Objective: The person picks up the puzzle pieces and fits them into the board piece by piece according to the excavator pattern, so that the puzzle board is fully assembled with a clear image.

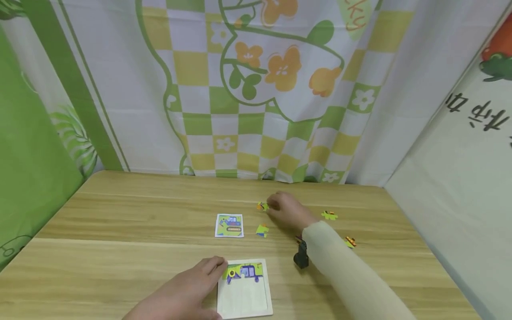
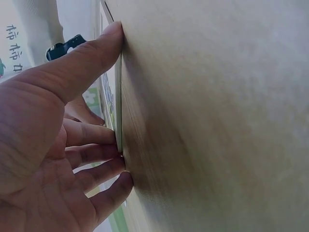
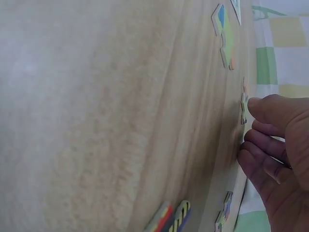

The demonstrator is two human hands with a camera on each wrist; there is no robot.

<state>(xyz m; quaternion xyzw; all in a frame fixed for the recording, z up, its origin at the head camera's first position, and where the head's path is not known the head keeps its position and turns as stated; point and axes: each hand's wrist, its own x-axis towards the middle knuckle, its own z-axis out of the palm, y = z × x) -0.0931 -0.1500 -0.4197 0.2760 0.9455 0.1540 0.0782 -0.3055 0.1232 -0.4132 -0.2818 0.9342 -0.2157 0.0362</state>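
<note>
Head view: left hand (image 1: pixel 190 286) along the left edge of the wooden puzzle tray (image 1: pixel 242 300) on the tabletop (image 1: pixel 100 266), likely to steady it; vehicle picture card (image 1: pixel 230 226) flat beyond, presumably for viewing; right hand (image 1: pixel 291 210) at the farthest jigsaw piece (image 1: pixel 260 206), grip obscured. Left wrist: loosely extended fingers, thumb against the tray's side; fitted pieces (image 2: pixel 108 92) too oblique to read. Right wrist: bent fingers, thumb just beside that piece; whether pinched, cannot tell.

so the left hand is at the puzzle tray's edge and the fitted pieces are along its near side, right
No, the near side is bare: in the head view, the fitted pieces lie along the far side of the puzzle tray. The left hand is indeed at its edge.
</note>
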